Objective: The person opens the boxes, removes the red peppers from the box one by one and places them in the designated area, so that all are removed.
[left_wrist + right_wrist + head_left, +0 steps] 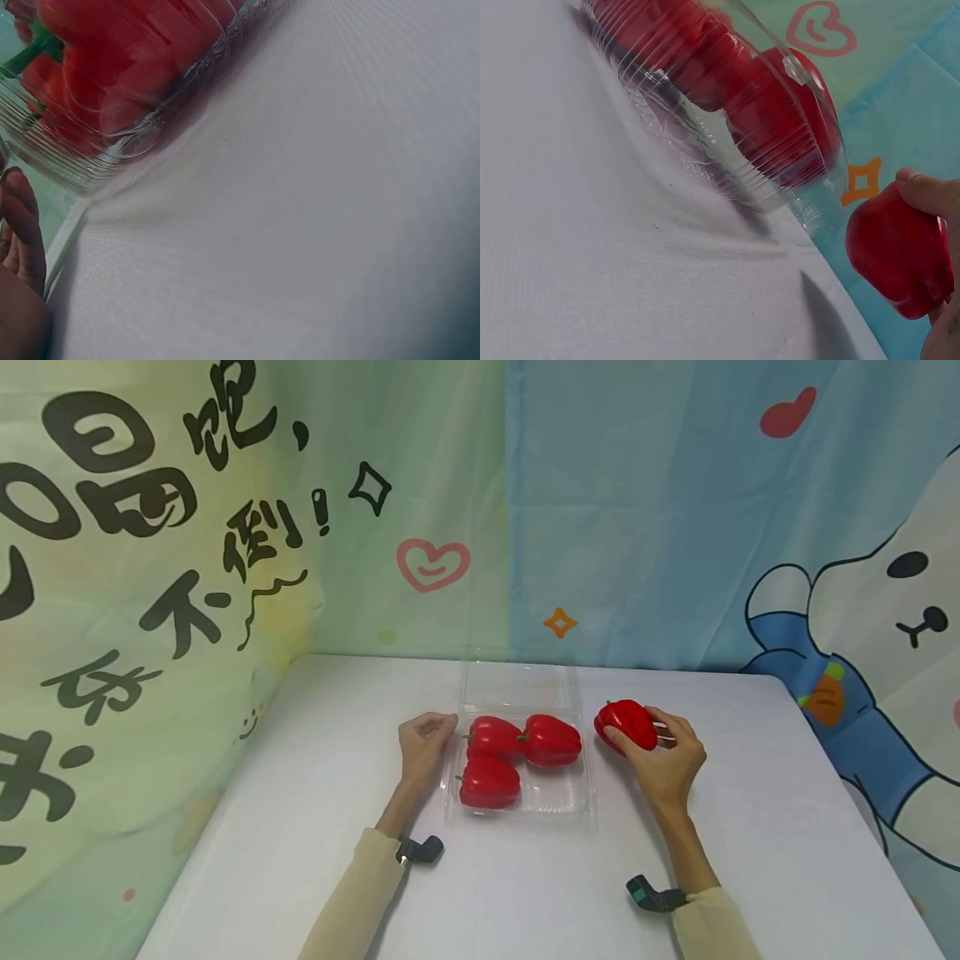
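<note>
A clear plastic clamshell box point(551, 789) lies with its lid folded back, and three red bell peppers point(552, 741) sit inside it. At the box's left rim, my left hand point(423, 743) pinches the edge between thumb and fingers; the left wrist view shows its fingers point(24, 225) right beside the ribbed wall. My right hand point(670, 762) holds another red bell pepper point(628, 723) between thumb and fingers, to the right of the box. In the right wrist view this pepper point(896, 251) is raised above the white tabletop, casting a shadow.
The box's transparent lid point(520, 685) extends toward the back of the white table point(525, 885). Behind the table hangs a printed cloth backdrop point(637, 527) with large characters and a cartoon bear. Each wrist wears a dark camera band point(656, 895).
</note>
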Tool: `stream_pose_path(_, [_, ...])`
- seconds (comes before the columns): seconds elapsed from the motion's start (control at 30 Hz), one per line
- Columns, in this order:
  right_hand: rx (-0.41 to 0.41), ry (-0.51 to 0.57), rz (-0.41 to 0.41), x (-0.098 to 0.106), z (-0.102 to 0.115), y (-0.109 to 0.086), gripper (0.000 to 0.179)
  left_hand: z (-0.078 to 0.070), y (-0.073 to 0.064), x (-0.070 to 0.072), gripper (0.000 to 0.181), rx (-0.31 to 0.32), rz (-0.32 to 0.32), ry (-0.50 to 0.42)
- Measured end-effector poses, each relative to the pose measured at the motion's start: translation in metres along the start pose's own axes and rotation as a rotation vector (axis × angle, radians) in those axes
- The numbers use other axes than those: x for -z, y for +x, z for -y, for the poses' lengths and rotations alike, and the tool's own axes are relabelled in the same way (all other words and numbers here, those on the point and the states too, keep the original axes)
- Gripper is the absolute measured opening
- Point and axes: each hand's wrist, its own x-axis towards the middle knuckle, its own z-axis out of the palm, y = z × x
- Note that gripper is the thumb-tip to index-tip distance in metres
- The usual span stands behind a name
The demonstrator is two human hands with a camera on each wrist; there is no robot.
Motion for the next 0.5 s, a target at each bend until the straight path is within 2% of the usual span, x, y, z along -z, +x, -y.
stream_pose_path(0.5, [-0.100, -0.059, -0.029, -0.012, -0.006, 0.003, 0.063, 0.002, 0.002, 0.001, 0.017, -0.017, 0.005, -0.019])
